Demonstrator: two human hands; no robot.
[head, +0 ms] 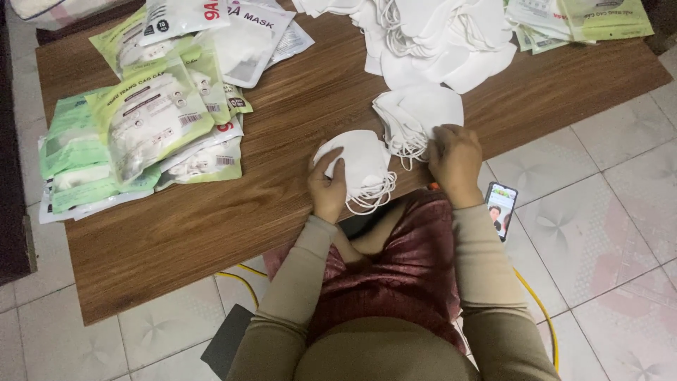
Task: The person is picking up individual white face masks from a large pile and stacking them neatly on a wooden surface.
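Observation:
My left hand (pixel 328 185) grips a small stack of white face masks (pixel 361 164) at the near edge of a low wooden board (pixel 211 212), ear loops hanging over the edge. My right hand (pixel 455 156) pinches the ear loops of a second fanned stack of white masks (pixel 419 113) just to the right. A big loose heap of white masks (pixel 430 35) lies farther back on the board.
Sealed green-and-white mask packets (pixel 148 120) are piled at the left, more packets (pixel 592 17) at the far right corner. A phone with a lit screen (pixel 500 209) lies on the tiled floor by my right knee. A yellow cable (pixel 539 307) runs across the floor.

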